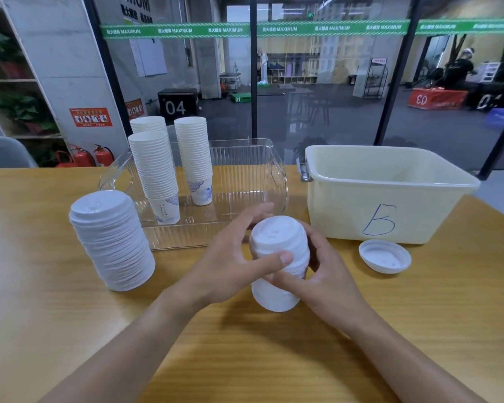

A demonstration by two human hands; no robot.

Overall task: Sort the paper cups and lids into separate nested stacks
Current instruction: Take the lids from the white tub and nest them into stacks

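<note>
Both hands on small lid stack (278,263) mid-worktop: left hand (233,257) wrapped round near side, thumb across front; right hand (322,271) cupping right side, index finger under left thumb. Stack looks lifted or tilted off worktop (70,344), can't tell which.

Big lid stack (111,239) standing left, leaning slightly. Three cup stacks (157,175) upright in clear tray (245,175) behind. One loose lid (384,255) upside down just in front of bin B (390,193), bin apparently empty.

Likely step: square up held stack, then merge with big one. Advice: squeeze rims evenly, press from top to seat nesting, keep axis straight. Flip loose lid before adding.

Room: open worktop front and left-front. Tray's front edge close behind hands, bin wall close right. Big stack near enough to knock; approach from above, not sideways.
</note>
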